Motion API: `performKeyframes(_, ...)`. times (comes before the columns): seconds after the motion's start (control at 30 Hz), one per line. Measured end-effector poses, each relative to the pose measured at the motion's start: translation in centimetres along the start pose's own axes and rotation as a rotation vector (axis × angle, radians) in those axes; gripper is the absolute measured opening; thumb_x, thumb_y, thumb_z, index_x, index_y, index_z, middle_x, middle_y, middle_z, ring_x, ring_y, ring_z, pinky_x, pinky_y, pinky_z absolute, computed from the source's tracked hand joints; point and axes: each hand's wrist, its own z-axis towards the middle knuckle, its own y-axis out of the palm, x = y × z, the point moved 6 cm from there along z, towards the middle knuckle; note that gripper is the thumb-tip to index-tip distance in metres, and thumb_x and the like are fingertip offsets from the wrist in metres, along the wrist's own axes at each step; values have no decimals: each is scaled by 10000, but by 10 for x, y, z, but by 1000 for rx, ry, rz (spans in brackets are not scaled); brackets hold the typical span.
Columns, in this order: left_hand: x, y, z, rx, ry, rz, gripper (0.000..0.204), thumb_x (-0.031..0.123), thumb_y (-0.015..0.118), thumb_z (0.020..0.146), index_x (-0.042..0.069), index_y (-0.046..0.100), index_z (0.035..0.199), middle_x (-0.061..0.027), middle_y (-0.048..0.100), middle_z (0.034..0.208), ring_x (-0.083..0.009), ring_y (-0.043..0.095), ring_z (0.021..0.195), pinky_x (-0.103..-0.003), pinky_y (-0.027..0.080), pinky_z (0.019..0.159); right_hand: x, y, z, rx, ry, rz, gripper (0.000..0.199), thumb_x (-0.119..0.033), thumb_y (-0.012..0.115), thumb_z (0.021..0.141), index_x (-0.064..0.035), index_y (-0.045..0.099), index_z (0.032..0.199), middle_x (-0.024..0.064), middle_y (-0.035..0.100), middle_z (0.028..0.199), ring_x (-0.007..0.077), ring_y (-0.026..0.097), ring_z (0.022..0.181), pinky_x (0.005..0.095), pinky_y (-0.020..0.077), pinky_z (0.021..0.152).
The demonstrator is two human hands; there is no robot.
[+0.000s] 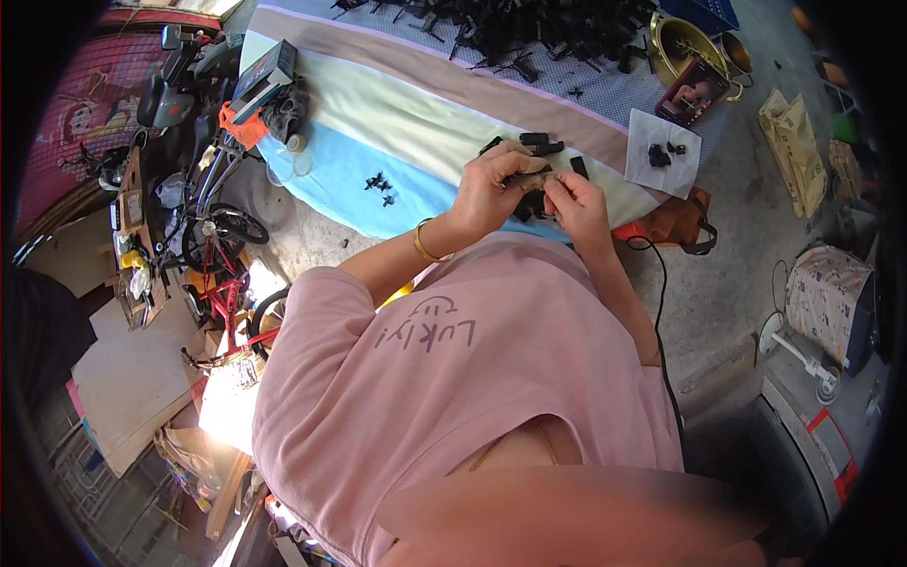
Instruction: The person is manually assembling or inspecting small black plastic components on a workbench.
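Observation:
My left hand and my right hand meet above the near edge of a cloth-covered table, fingertips close together. Both are closed in a pinch on something small; fingers cover most of it, so its kind is hidden. Around them lie short black plastic pieces, including a pair of black blocks just beyond the fingers and a black strip beside my right hand. Farther left, a few small black cross-shaped parts rest on the blue stripe of the striped cloth.
A large heap of black plastic parts covers the far side. At right are a phone, a brass-coloured pot and white paper with black bits. A box stands far left; a black cable hangs at right.

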Motion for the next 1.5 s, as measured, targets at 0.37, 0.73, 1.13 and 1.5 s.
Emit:
performKeyframes(0.37, -25, 11, 5, -217, -766, -1207, 325, 68, 435, 889, -24, 368, 1193, -163, 544, 1056, -230, 579, 943, -359, 494, 853, -29, -22, -11, 93, -343, -104, 115, -43, 640, 776, 13, 599, 868, -15, 560, 731, 34, 489, 638, 165, 395, 571)
performKeyframes(0.73, 18, 25, -4, -389, -397, -595, 470, -53, 528, 801, -9, 364, 1239, -73, 516, 1100, -145, 522, 996, -281, 445, 820, -22, -19, -1, 118, -201, 35, 176, -79, 676, 754, 12, 570, 862, 26, 600, 740, 60, 550, 645, 188, 461, 581)
performKeyframes(1.13, -1, 15, 2, -213, -437, -629, 319, -33, 572, 783, 8, 444, 1072, -50, 559, 994, -110, 546, 917, -234, 455, 762, -6, -10, -2, -68, 90, 170, 158, -146, 499, 887, -9, 579, 888, -9, 508, 630, 1, 335, 436, 148, 232, 386)
performKeyframes(1.5, -3, 11, 1, -142, -349, -441, 232, -59, 562, 794, 2, 468, 998, -51, 564, 982, -107, 545, 903, -236, 460, 774, -12, 0, -1, -51, 35, 129, 181, -153, 482, 894, -29, 549, 780, -22, 488, 594, -3, 313, 418, 157, 206, 374)
